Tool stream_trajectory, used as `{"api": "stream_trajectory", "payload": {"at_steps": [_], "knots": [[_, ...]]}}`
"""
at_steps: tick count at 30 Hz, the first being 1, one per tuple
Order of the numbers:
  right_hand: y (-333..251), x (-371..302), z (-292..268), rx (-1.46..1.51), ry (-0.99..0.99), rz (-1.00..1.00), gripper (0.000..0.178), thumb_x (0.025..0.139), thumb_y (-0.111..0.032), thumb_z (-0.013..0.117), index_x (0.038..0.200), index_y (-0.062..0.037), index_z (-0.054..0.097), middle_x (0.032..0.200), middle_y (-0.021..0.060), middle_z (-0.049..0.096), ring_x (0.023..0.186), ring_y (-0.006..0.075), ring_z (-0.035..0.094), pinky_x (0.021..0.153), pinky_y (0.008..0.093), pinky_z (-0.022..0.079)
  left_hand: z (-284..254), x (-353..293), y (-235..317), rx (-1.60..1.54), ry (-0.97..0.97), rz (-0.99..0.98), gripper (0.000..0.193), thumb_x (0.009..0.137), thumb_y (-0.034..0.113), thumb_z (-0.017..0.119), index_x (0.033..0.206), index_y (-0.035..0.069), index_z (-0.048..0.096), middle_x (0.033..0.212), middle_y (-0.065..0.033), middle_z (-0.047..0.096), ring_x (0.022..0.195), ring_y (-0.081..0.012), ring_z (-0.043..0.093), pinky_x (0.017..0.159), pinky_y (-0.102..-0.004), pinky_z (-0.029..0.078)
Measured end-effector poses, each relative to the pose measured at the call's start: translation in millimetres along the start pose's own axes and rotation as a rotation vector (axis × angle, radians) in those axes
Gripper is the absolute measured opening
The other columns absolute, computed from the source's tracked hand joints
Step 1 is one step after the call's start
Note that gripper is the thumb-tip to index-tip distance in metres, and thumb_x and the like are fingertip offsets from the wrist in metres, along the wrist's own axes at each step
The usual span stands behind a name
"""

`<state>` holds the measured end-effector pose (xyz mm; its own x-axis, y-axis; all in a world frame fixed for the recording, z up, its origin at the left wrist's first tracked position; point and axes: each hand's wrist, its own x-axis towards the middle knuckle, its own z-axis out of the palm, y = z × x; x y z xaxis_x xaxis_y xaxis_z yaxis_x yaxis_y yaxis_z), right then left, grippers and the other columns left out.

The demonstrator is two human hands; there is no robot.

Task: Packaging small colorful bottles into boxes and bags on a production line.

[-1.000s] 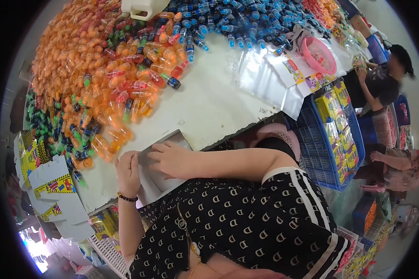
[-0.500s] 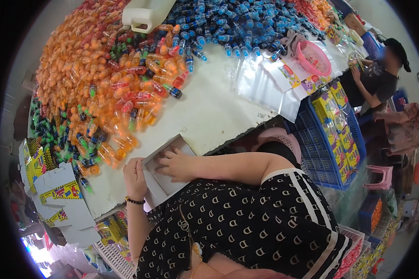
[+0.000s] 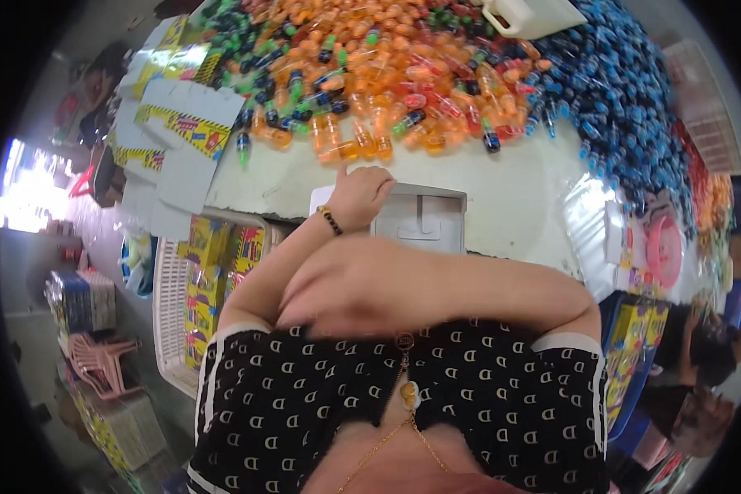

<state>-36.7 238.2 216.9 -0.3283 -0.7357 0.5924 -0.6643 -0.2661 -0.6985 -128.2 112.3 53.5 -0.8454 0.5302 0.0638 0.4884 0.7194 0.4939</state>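
A white cardboard box (image 3: 399, 221) lies open side up at the near edge of the tabletop (image 3: 523, 193), roughly square to it. Its low far and right walls stand upright, and a thin upright line and a faint, flap-like outline mark its pale floor. The left hand (image 3: 360, 196) lies over its left side; the right forearm (image 3: 486, 284) covers its near end, so any overhang is hard to judge.
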Motion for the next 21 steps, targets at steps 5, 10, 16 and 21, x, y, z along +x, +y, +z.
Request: {"api": "stream_trajectory", "payload": {"at_steps": [5, 10, 16, 21], "knots": [[-60, 80, 78, 0.316, -0.043, -0.378, 0.022, 0.080, -0.025, 0.066, 0.094, -0.0083, 0.061, 0.087, 0.0075, 0.057, 0.085, 0.0270, 0.058, 0.077, 0.0382, 0.046, -38, -2, 10, -0.008, 0.040, 0.010, 0.030, 0.096, 0.032, 0.050, 0.113, 0.009, 0.059, 0.114, -0.0103, 0.060, 0.111, -0.0289, 0.055, 0.105, -0.0454, 0.029], [-72, 93, 80, 0.117, -0.187, -0.381, 0.022, 0.080, -0.023, 0.065, 0.097, -0.0081, 0.060, 0.091, 0.0072, 0.056, 0.085, 0.0256, 0.058, 0.075, 0.0369, 0.046, -97, 17, -6, 0.001, -0.038, 0.105, 0.033, 0.094, 0.029, 0.055, 0.120, 0.008, 0.058, 0.118, -0.0104, 0.059, 0.112, -0.0288, 0.055, 0.100, -0.0404, 0.037], [-62, 75, 54, 0.671, -0.212, -0.315, 0.011, 0.077, -0.016, 0.064, 0.079, -0.0057, 0.063, 0.083, 0.0110, 0.058, 0.080, 0.0292, 0.060, 0.070, 0.0363, 0.049, -127, 33, -67, 0.027, -0.008, 0.127, 0.033, 0.090, 0.029, 0.062, 0.114, 0.007, 0.061, 0.114, -0.0117, 0.062, 0.105, -0.0284, 0.060, 0.087, -0.0342, 0.048], [-21, 48, 2, 0.747, -0.276, -0.099, 0.016, 0.083, -0.017, 0.068, 0.094, -0.0069, 0.063, 0.089, 0.0070, 0.059, 0.087, 0.0253, 0.058, 0.074, 0.0346, 0.049, -133, 77, -87, -0.239, 0.106, -0.040, 0.031, 0.089, 0.026, 0.063, 0.112, 0.005, 0.062, 0.109, -0.0121, 0.063, 0.097, -0.0269, 0.062, 0.085, -0.0354, 0.049]]}}
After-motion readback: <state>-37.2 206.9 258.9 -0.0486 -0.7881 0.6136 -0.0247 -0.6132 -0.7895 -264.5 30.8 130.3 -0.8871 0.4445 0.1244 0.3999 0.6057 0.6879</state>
